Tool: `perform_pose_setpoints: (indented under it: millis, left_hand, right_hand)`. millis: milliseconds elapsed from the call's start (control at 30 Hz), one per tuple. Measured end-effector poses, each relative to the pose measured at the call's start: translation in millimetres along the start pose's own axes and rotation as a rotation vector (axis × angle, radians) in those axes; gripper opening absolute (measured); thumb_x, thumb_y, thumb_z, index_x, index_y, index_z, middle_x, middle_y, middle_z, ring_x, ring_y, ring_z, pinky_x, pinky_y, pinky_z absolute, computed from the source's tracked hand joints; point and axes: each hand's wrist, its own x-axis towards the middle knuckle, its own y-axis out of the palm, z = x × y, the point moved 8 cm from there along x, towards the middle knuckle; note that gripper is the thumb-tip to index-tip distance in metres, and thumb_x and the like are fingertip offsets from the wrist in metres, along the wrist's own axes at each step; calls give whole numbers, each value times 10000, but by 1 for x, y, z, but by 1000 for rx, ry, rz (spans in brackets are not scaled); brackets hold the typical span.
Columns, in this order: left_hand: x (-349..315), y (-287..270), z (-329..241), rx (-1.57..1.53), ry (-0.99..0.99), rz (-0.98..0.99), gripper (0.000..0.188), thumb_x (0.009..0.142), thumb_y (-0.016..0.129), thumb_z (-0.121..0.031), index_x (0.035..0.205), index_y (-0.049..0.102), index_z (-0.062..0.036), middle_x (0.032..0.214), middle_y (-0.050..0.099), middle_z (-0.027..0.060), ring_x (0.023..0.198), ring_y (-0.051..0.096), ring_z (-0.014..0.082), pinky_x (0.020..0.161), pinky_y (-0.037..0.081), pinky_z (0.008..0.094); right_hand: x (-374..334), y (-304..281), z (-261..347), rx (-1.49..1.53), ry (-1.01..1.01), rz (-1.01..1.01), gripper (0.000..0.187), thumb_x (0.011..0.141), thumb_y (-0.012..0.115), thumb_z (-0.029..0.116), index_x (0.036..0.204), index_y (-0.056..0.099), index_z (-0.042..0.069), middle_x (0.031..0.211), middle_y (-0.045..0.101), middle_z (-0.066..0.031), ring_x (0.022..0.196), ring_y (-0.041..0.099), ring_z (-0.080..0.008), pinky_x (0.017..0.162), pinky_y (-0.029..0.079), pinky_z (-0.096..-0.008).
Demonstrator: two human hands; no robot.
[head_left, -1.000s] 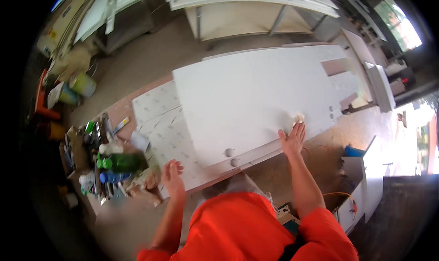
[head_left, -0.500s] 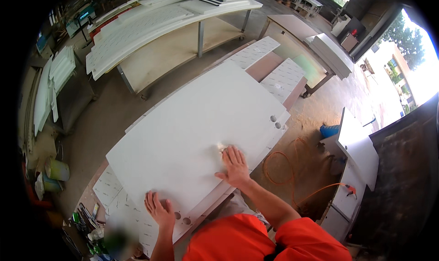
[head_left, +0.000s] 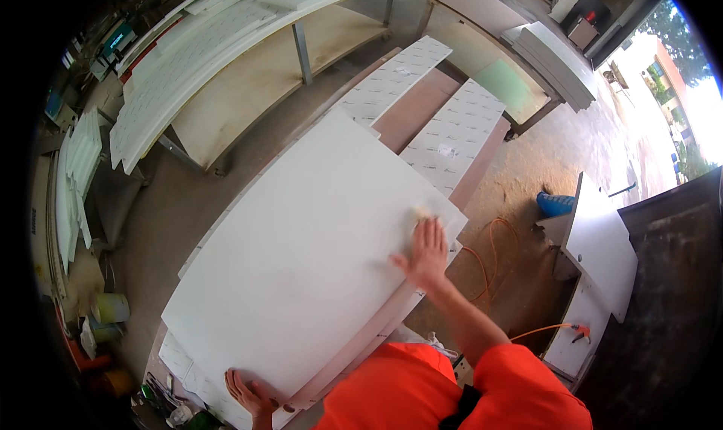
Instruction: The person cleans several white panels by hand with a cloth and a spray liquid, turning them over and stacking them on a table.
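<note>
A large white panel (head_left: 294, 234) lies flat on a stack in front of me, its long side running from lower left to upper right. My right hand (head_left: 428, 255) rests on it close to the right end, fingers stretched forward over a small pale wad (head_left: 420, 215) that looks like a rag and is mostly under the fingertips. On the panel's near left corner my left hand (head_left: 250, 392) lies flat, fingers extended, holding nothing. Small round holes (head_left: 288, 408) show in the panel beside that hand.
Patterned white boards (head_left: 459, 132) lie beyond the panel's far right end. A long bench (head_left: 226, 76) bearing white panels stands at the back left. An orange hose (head_left: 493, 268) coils on the floor at right, near leaning white boards (head_left: 602, 238). Buckets (head_left: 111, 308) stand at left.
My right hand has slid right and farther along the panel with the pale wad under it. My left hand has shifted down and left within the picture; the view has also moved.
</note>
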Motion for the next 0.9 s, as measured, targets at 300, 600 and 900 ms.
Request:
perform_pose_setpoints:
  millis: [300, 600, 900]
  left_hand:
    - [104, 40, -107, -5, -31, 123, 706, 963, 603, -383, 1492, 420, 48, 1584, 385, 295, 1492, 305, 514, 1228, 174, 670]
    - [104, 54, -100, 19, -66, 102, 726, 992, 571, -481, 1486, 435, 33, 1601, 379, 289, 1515, 287, 515, 1230, 163, 692]
    - [103, 47, -98, 7, -125, 81, 694, 992, 575, -495, 1448, 484, 20, 1578, 424, 279, 1495, 340, 507, 1226, 198, 687]
  right_hand:
    - [106, -18, -54, 13, 114, 57, 1184, 918, 521, 798, 1616, 207, -106, 1710, 157, -300, 1612, 97, -426, 1309, 100, -498]
    - [298, -9, 106, 61, -170, 92, 1169, 897, 599, 756, 1618, 221, -84, 1712, 214, -220, 1602, 173, -361, 1304, 150, -453]
    - [288, 19, 316, -43, -525, 417, 1270, 873, 453, 900, 1659, 126, -42, 1746, 125, -212, 1626, 78, -357, 1319, 69, -449]
